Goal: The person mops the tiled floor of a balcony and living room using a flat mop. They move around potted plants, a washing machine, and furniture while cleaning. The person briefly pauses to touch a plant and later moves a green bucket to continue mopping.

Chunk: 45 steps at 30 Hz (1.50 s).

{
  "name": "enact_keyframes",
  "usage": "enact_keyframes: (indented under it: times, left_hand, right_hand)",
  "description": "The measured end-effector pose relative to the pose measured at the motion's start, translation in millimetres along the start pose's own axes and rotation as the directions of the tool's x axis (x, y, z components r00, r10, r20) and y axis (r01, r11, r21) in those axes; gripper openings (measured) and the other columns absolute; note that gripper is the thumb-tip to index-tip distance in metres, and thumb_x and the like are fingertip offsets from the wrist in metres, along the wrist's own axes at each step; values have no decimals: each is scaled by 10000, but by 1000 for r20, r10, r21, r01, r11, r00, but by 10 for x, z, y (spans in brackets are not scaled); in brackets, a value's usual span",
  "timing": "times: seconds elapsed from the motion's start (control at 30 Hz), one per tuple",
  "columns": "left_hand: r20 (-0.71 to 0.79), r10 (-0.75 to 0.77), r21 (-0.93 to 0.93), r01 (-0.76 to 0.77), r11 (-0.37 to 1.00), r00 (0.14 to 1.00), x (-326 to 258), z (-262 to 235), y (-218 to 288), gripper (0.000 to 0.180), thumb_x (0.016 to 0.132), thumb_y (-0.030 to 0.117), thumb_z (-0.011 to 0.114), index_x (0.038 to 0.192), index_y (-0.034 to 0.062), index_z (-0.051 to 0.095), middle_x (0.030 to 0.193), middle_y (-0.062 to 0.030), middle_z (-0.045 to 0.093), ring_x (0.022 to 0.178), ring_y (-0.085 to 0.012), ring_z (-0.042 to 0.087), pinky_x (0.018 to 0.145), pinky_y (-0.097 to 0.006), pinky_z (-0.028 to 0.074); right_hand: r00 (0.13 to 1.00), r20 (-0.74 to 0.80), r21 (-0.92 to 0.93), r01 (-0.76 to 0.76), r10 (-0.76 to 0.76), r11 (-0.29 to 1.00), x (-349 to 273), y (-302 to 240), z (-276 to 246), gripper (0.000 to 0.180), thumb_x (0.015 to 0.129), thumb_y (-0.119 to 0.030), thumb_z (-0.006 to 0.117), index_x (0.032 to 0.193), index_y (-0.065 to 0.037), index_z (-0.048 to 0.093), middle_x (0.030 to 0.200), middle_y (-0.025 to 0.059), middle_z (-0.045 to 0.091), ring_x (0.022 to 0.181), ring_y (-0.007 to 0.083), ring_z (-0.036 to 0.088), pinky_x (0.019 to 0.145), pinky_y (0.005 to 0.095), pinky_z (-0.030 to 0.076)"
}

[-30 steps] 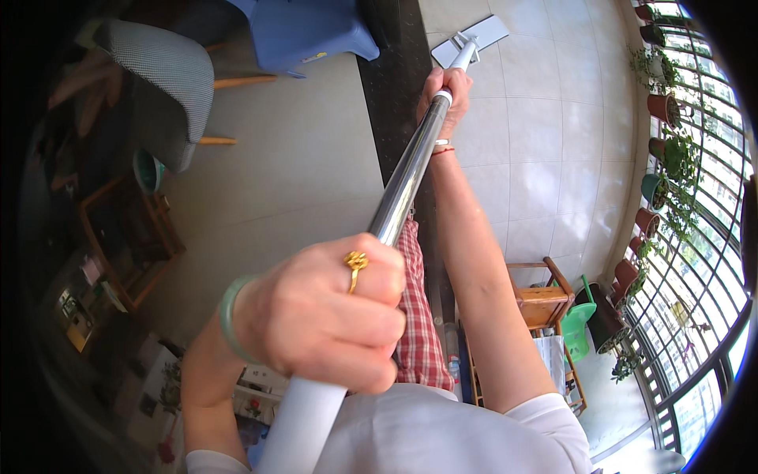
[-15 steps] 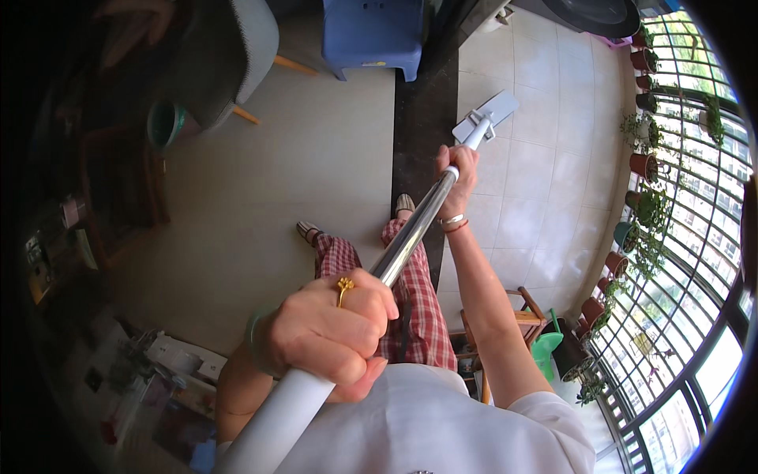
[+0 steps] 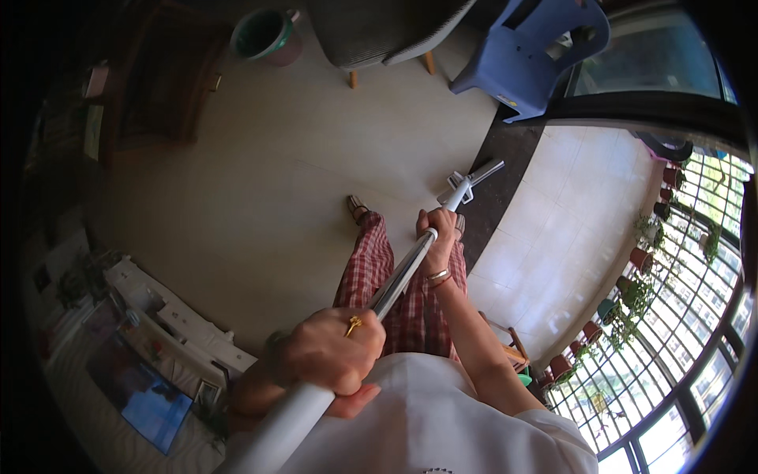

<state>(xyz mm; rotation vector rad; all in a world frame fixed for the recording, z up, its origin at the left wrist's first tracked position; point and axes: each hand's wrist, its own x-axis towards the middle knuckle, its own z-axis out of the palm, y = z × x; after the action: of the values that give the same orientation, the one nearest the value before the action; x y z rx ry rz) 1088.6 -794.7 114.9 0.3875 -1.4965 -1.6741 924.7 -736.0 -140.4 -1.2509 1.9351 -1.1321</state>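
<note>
My left hand (image 3: 330, 351), wearing a gold ring, is closed round the thick white grip of a flat mop (image 3: 286, 426), close to my chest. Farther down the pole, my right hand (image 3: 436, 237) grips it where the shiny metal tube meets a white section. Beyond that hand, the mop's flat pale head (image 3: 485, 171) is seen nearly edge-on, over the dark floor strip (image 3: 505, 162). Whether the head touches the floor I cannot tell. My legs in red checked trousers (image 3: 367, 261) stand just behind the pole.
Ahead stand a blue plastic chair (image 3: 525, 67), a grey chair (image 3: 371, 39) with wooden legs and a bin (image 3: 272, 43). A white cabinet (image 3: 170, 312) and a screen (image 3: 146, 395) are at the left. Potted plants (image 3: 632, 292) line the barred window at the right.
The view has swung left, so chairs and window sit farther right. The mop head has come from the light tiles back to the dark strip and tilted edge-on. Both hands keep their grip.
</note>
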Motion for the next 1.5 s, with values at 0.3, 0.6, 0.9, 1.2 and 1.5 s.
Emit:
enact_keyframes:
  times: [0.3,0.6,0.9,1.2,1.5]
  left_hand:
    - [-201,116,197,-75,977,973,-1279,-1180,1077,243,649,-48,620,683,97,427,582,-4,462,513,-152,462,565,-314,500]
    - [-788,202,314,98,944,581,-1550,-1539,-12,180,905,-25,455,798,103,388,648,-15,438,572,-146,423,733,-398,441]
    - [-899,144,246,205,947,412,-2682,-1494,1148,216,759,-84,581,742,79,439,618,-27,456,564,-152,456,632,-334,447]
    - [-756,278,370,36,929,592,-2491,-1768,1252,215,643,-60,661,680,70,493,578,-37,488,543,-167,488,603,-348,487]
    - [-736,272,349,3,937,620,-1854,-2105,1267,172,550,-42,688,644,64,590,553,-33,504,508,-179,499,582,-354,514]
  right_hand:
    - [872,409,158,223,-269,962,97,-1333,1490,147,746,-59,686,707,-31,547,760,97,536,854,325,492,772,405,440]
    - [591,669,143,493,-451,858,914,-602,2773,56,672,-52,653,682,-84,608,754,47,584,862,295,534,762,390,481]
    - [550,756,189,334,-354,923,-797,-1391,3092,69,641,-82,653,677,-123,610,744,34,564,871,278,541,691,389,483]
    - [648,651,258,300,-395,918,-585,-1817,3183,153,674,38,646,702,-41,518,711,89,501,769,310,493,673,394,438]
    - [624,580,363,378,-524,852,182,-2035,3557,221,689,83,653,667,-38,470,693,100,479,744,319,485,658,413,426]
